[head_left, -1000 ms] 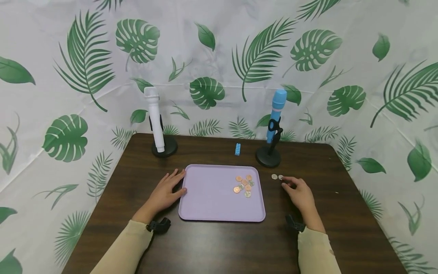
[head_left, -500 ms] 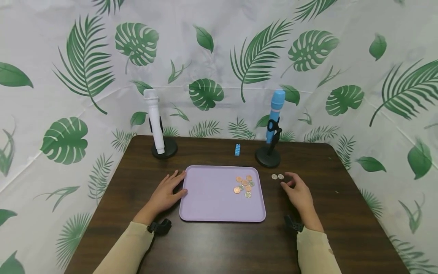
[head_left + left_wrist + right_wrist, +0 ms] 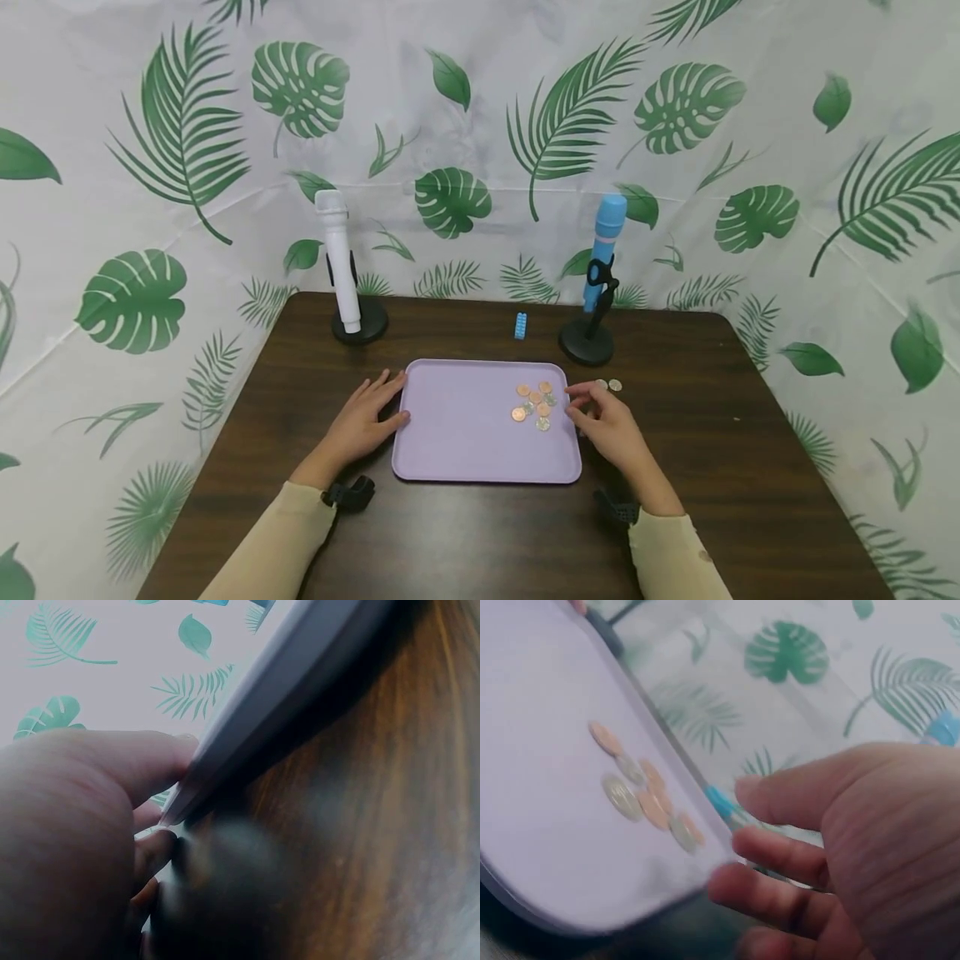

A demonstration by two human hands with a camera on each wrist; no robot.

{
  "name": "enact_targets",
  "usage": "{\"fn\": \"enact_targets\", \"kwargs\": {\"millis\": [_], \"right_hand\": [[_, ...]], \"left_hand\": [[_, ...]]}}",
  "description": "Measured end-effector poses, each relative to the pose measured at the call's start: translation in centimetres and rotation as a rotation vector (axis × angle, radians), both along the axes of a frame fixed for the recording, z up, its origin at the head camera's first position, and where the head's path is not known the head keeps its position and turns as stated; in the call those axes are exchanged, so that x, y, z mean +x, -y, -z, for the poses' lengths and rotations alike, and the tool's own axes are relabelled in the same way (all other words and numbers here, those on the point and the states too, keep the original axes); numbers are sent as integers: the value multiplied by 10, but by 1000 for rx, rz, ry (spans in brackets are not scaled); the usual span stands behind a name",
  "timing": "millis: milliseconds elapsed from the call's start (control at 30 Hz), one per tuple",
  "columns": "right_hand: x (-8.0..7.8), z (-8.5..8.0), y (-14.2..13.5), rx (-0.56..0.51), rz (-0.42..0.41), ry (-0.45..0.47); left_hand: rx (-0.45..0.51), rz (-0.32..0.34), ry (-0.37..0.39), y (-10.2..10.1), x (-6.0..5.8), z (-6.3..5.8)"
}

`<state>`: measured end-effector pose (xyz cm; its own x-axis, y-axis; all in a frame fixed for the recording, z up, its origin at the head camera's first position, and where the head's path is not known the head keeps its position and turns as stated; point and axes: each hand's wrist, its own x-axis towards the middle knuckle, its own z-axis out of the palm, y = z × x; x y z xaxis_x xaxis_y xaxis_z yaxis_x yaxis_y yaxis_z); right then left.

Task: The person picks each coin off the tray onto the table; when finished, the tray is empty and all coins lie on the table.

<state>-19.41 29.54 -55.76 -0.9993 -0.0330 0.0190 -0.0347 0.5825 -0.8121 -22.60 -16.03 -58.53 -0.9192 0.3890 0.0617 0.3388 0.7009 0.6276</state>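
A lilac tray [image 3: 457, 425] lies on the dark wooden table, with several copper and silver coins [image 3: 536, 398] grouped on its right part. My left hand [image 3: 365, 423] rests at the tray's left edge, fingers spread, its thumb touching the rim in the left wrist view. Over the tray's right edge is my right hand [image 3: 611, 425], fingers loosely bent. The right wrist view shows a gap between thumb [image 3: 787, 791] and fingers, and no coin in it. Two silver coins [image 3: 615, 385] lie on the table just beyond that hand, one partly hidden by it.
A white microphone [image 3: 342, 267] stands in a black holder at the back left. At the back right, a blue microphone [image 3: 606, 233] leans in another black stand [image 3: 587, 340]. Between them lies a small blue block [image 3: 521, 326]. A leaf-patterned cloth [image 3: 465, 125] hangs behind the table.
My right hand has moved left from beside the two silver coins to the tray's right edge. Those coins stay on the table. My left hand has not moved.
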Motion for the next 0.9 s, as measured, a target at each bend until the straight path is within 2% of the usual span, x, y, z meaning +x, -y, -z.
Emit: {"fn": "enact_targets", "kwargs": {"millis": [167,400,600,733,900], "right_hand": [[4,-1,12,-28,-74,78],[3,4,19,90,-134,7],[5,3,21,205,-209,25],[5,3,23,226,-261,29],[6,5,26,231,-266,39]], "left_hand": [[-2,1,10,0,0,0],[3,-3,4,-1,-3,0],[0,2,7,-1,-3,0],[8,-4,-2,0,-4,1],[10,2,-1,1,-2,0]]}}
